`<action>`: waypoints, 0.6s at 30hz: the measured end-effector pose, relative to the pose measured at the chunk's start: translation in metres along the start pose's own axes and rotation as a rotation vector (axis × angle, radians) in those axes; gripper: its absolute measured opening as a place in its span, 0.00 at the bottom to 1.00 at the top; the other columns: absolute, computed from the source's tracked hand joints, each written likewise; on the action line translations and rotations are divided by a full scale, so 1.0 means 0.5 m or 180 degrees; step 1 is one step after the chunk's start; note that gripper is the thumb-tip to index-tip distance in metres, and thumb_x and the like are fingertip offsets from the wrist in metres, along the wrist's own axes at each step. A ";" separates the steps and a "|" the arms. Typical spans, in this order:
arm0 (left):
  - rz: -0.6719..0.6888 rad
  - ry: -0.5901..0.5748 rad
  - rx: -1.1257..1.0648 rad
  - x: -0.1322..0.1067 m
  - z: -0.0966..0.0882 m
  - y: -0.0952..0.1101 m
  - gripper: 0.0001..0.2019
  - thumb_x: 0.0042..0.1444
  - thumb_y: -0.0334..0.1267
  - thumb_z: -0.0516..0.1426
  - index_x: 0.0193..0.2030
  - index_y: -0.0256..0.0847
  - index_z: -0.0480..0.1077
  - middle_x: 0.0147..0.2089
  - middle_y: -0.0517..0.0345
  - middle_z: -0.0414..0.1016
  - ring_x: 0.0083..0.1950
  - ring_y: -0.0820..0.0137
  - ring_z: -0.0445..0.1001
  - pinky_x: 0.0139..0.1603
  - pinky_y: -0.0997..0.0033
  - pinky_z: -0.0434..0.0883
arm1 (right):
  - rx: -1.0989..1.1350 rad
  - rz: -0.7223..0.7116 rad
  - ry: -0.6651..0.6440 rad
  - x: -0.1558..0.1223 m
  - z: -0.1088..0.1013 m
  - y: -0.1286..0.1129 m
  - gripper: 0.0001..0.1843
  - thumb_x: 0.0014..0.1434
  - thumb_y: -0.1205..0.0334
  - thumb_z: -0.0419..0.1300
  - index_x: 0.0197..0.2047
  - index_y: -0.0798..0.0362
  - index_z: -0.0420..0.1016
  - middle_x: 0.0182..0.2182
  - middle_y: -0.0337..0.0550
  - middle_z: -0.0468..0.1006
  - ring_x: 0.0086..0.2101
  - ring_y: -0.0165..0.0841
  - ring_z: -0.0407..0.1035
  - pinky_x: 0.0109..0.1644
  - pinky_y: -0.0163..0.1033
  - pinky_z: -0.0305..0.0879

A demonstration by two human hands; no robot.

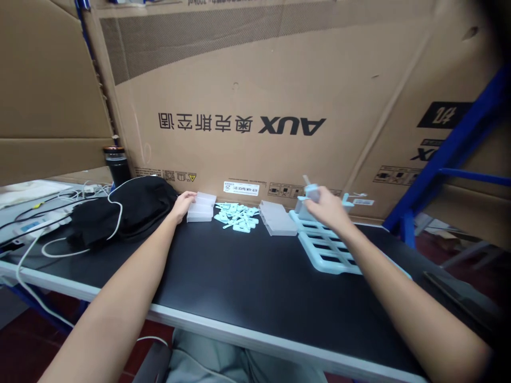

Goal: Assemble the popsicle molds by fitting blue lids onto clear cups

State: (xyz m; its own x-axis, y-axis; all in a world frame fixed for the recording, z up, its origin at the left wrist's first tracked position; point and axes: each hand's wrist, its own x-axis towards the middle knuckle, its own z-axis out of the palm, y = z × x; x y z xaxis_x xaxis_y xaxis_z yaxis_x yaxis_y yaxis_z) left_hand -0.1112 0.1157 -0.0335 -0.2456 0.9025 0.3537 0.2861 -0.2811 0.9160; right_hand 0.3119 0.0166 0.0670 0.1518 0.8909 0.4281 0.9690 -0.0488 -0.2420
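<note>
My left hand [185, 205] is at the left end of a group of clear ice-pop moulds [200, 211], its fingers curled on their edge. In my raised right hand [330, 206] is an ice-pop mould [312, 192] with a light-blue top, a thin stick-like part poking up from it; motion blurs it. Below this hand lies a light-blue rack [321, 264] with rectangular openings, and clear moulds with blue rims stand at its back edge. Between my hands are a heap of light-blue ice-pop sticks [238, 217] and more clear moulds [278, 218] lying on their side.
A large cardboard box [247, 69] walls off the back of the black table [239, 282]. To the left lie a black bag [120, 213], a dark bottle [118, 166] and tangled cables [43, 226]. A blue metal post [443, 149] stands at the right.
</note>
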 end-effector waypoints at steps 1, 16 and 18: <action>0.0005 -0.0004 0.0014 0.000 0.000 0.000 0.15 0.40 0.35 0.53 0.36 0.40 0.75 0.38 0.55 0.78 0.46 0.61 0.72 0.53 0.64 0.65 | 0.0018 -0.0192 -0.0311 0.005 0.010 -0.038 0.27 0.56 0.54 0.51 0.56 0.58 0.64 0.44 0.59 0.77 0.42 0.47 0.72 0.42 0.45 0.65; -0.0047 -0.0036 -0.0006 -0.004 0.005 0.004 0.15 0.41 0.34 0.53 0.37 0.41 0.75 0.41 0.55 0.77 0.47 0.61 0.72 0.52 0.65 0.65 | -0.0936 -0.1102 -0.0912 0.077 -0.013 -0.248 0.38 0.55 0.32 0.46 0.54 0.53 0.71 0.48 0.59 0.76 0.47 0.54 0.70 0.46 0.56 0.66; -0.0035 -0.0038 0.0004 -0.003 0.005 0.002 0.14 0.43 0.35 0.54 0.37 0.41 0.75 0.38 0.55 0.77 0.46 0.61 0.72 0.52 0.64 0.65 | -0.0940 -0.1102 -0.1014 0.071 0.001 -0.262 0.40 0.53 0.30 0.48 0.54 0.54 0.71 0.49 0.59 0.76 0.49 0.54 0.69 0.48 0.56 0.65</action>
State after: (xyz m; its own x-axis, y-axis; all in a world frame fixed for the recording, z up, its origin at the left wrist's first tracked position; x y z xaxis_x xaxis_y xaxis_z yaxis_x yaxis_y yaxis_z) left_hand -0.1085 0.1149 -0.0336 -0.2376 0.9094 0.3414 0.2845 -0.2709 0.9196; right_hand 0.1904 0.0549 0.1133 -0.2074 0.9677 0.1436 0.9722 0.1875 0.1402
